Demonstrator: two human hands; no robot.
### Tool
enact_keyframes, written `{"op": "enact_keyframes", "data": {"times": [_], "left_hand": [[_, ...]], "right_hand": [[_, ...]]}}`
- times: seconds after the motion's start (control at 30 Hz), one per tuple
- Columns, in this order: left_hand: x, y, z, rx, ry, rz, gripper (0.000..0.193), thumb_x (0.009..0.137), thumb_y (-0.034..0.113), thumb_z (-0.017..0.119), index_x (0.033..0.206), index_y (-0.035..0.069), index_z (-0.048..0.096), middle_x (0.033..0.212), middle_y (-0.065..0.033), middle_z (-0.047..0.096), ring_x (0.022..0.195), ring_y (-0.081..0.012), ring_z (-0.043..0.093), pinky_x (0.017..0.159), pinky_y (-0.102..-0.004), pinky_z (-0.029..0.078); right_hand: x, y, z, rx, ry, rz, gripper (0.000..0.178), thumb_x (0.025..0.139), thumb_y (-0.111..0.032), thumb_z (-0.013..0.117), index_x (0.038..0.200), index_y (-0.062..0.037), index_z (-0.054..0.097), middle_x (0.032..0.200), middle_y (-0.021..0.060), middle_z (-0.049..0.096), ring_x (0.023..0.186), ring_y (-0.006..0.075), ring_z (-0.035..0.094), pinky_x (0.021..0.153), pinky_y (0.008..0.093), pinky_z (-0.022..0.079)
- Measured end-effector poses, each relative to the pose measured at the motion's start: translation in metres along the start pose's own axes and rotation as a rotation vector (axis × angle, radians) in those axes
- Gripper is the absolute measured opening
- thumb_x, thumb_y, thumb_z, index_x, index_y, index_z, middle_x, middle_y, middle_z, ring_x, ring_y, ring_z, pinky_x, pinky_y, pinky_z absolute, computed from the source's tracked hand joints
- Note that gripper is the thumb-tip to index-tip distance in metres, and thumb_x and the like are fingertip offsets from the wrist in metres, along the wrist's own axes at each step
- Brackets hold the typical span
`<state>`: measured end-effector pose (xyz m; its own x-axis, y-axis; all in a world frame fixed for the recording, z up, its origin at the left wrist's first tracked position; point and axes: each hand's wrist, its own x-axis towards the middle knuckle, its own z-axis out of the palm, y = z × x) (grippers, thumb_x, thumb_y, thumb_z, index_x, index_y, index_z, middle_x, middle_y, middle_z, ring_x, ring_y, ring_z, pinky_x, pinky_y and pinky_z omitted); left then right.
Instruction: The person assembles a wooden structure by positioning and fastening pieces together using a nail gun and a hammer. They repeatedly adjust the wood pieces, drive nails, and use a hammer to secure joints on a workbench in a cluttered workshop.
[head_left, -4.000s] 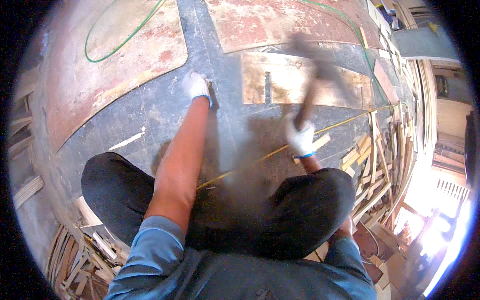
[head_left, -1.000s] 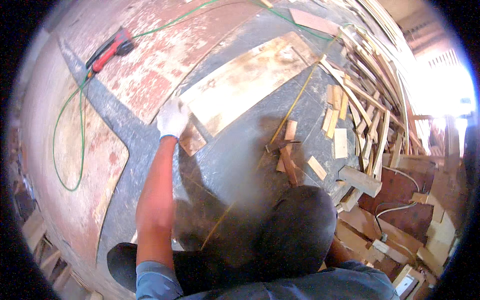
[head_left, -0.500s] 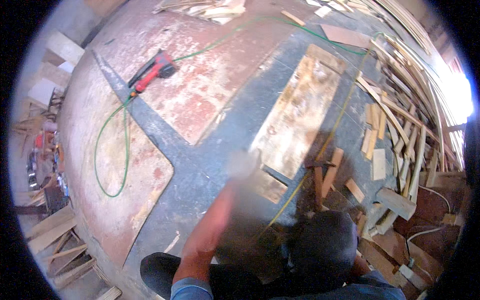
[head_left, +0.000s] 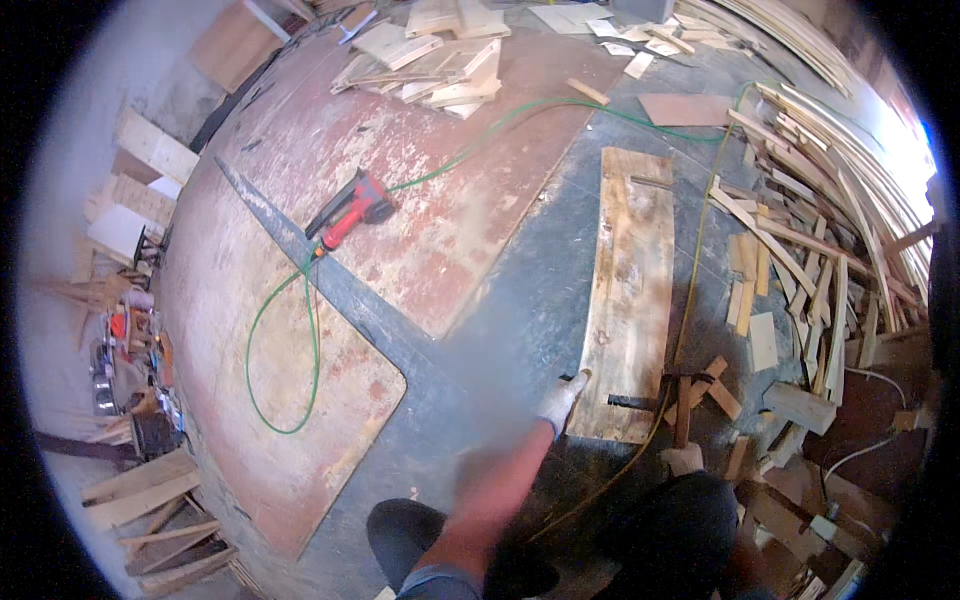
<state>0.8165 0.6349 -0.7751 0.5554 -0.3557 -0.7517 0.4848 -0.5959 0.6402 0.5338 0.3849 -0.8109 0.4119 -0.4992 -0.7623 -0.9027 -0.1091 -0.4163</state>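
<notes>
A long, weathered wooden board (head_left: 630,290) with a slot near each end lies on the dark floor in front of me. My left hand (head_left: 562,400), in a pale glove, is closed on its left edge near the close end. To the right of that end, my right hand (head_left: 684,460) is wrapped around the wooden handle of a hammer (head_left: 684,405). The hammer's dark head points away from me, above some short wood offcuts (head_left: 722,400). My right knee partly hides the right forearm.
A red and black nail gun (head_left: 350,212) on a green hose (head_left: 283,432) rests on worn panels (head_left: 330,370) at left. A yellow hose (head_left: 690,300) runs along the board's right side. Scrap wood (head_left: 800,230) is heaped at right, with more boards (head_left: 430,60) stacked far off.
The board has turned on the floor, its near end swinging right. My blurred left hand is now steady at its edge. My right hand has come into view on the hammer's handle.
</notes>
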Motion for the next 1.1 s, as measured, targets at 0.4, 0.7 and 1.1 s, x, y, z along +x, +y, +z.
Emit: {"op": "enact_keyframes", "data": {"times": [0.4,0.7,1.1], "left_hand": [[-0.019,0.071,0.057,0.387,-0.129,0.122,0.088,0.087,0.073,0.065,0.116,-0.01,0.066,0.102,-0.031,0.074,0.098,-0.0453,0.072,0.09,-0.0498,0.054],[0.005,0.034,0.117,0.274,0.159,0.057,0.057,0.084,0.047,0.074,0.104,-0.005,0.066,0.099,-0.0278,0.073,0.092,-0.0427,0.073,0.083,-0.0497,0.057],[-0.324,0.104,-0.055,0.678,0.115,0.545,0.044,0.097,0.033,0.07,0.119,-0.006,0.069,0.114,-0.0269,0.072,0.102,-0.0285,0.07,0.088,-0.041,0.056]], "right_hand": [[-0.021,-0.034,-0.018,0.269,-0.28,-0.014,0.018,0.087,-0.013,0.08,0.081,0.0015,0.071,0.068,0.0093,0.066,0.056,0.0229,0.063,0.05,0.0392,0.048],[-0.095,-0.086,-0.036,0.217,-0.35,0.115,0.024,0.096,-0.026,0.07,0.096,-0.0025,0.075,0.081,0.0086,0.074,0.069,0.025,0.071,0.065,0.0422,0.056],[-0.306,-0.125,-0.092,0.896,-0.352,0.349,0.026,0.098,-0.022,0.069,0.078,-0.0079,0.061,0.063,0.0064,0.059,0.053,0.023,0.058,0.052,0.0403,0.052]]}}
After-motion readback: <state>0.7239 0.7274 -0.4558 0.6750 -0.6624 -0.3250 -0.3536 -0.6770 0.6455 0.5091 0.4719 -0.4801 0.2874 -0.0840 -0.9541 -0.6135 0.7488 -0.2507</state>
